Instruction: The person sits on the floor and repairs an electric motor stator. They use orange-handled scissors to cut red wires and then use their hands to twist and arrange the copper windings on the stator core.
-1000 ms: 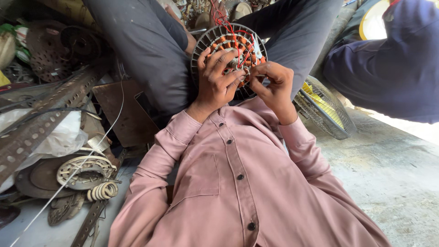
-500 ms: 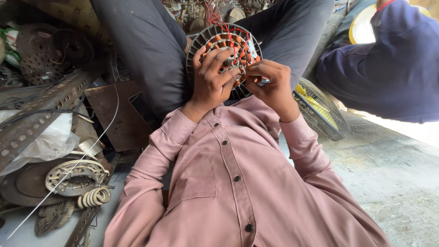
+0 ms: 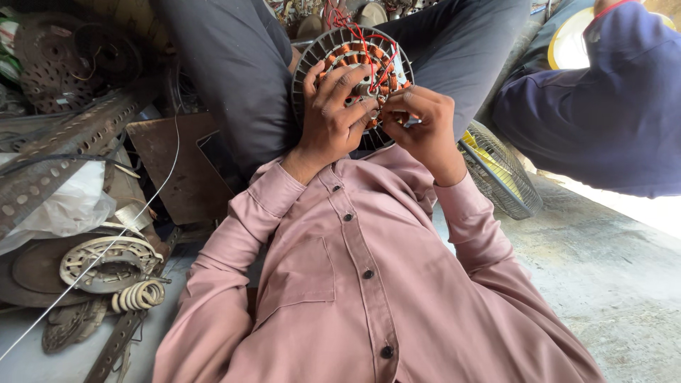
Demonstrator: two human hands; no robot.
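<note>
A round fan motor stator [image 3: 333,44], with orange-copper coils and red wires, rests in my lap between my grey trouser legs. My left hand [image 3: 333,113] lies spread over its face and grips it. My right hand [image 3: 420,124] comes in from the right, its fingertips pinched on a wire at the coils near the stator's centre. What lies exactly between those fingertips is partly hidden. My pink shirt sleeves fill the lower part of the view.
Another person in dark blue [image 3: 603,106] sits at the upper right. A wire fan grille [image 3: 500,177] lies beside my right arm. On the left are perforated metal bars [image 3: 64,152], a plastic bag [image 3: 60,209], metal rings [image 3: 106,262], a brown board [image 3: 177,167] and a thin white wire [image 3: 92,259].
My right hand has shifted inward toward the stator's centre and my left fingers have spread further over the coils. The view has drifted slightly.
</note>
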